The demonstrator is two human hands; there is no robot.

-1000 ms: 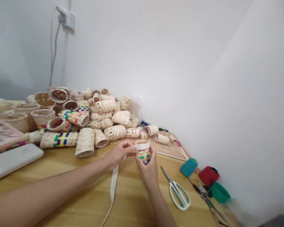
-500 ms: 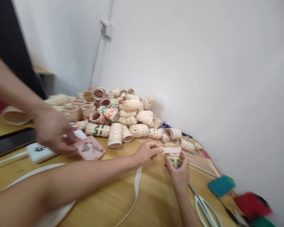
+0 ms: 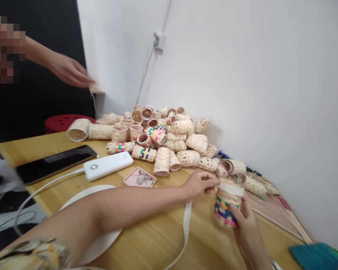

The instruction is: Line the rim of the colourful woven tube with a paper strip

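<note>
My right hand [image 3: 249,225] is wrapped around a small woven cylinder basket [image 3: 224,204] with green, blue, orange and pink bands, held upright above the table. A white ribbon [image 3: 232,189] lies around the basket's upper edge. At the left side of that edge, my left hand [image 3: 201,185] pinches the ribbon between thumb and fingers. A loose length of white ribbon [image 3: 186,225] hangs below my left hand and curves toward the front of the table.
Behind my hands lies a pile of woven cylinders [image 3: 162,161]. To the left are a pink tray [image 3: 128,180] with small metal items, a white power bank [image 3: 109,165] and a phone [image 3: 59,163]. A co-worker's hand [image 3: 70,71] is at upper left; a teal pouch [image 3: 318,257] lies lower right.
The co-worker's hand has left the pink tray and moved up and left. My view has swung left, so the scissors are almost out of sight. The ribbon now curves around the basket's edge.
</note>
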